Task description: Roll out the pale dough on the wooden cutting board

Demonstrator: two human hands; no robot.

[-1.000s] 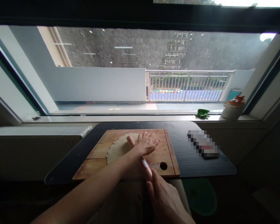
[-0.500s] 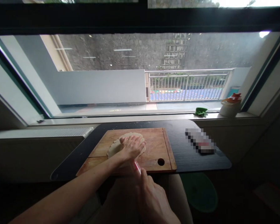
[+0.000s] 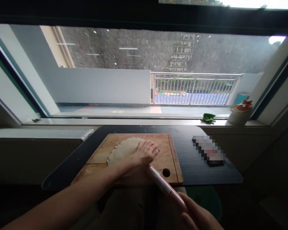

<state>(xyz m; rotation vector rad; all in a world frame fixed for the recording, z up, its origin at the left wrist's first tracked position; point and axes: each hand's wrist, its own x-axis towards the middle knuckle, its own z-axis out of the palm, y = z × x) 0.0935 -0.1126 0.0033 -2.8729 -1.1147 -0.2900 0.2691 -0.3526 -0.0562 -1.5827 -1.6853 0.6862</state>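
Note:
A thin, pale sheet of dough (image 3: 123,150) with ragged edges lies on a wooden cutting board (image 3: 132,179). My left hand (image 3: 146,152) rests over the dough's right side, fingers stretched forward and slightly apart. A slim rolling pin (image 3: 162,180) in a clear wrapper with red print slants from the lower right up to the heel of this hand. The pin's far end is hidden beneath the left palm. At the lower right, my right hand (image 3: 200,212) is closed around the near end of the pin, off the front edge of the board.
The board sits on a dark table (image 3: 189,159) below a window. A blurred-out flat object (image 3: 208,151) lies on the table's right side. On the sill stand a white container (image 3: 240,115) with a red top and a crumpled green item (image 3: 208,118). A green stool (image 3: 206,203) shows below the table.
My left hand has moved right across the dough. My right hand has swung right and lower, so more of the rolling pin shows and it slants more. The view has shifted slightly.

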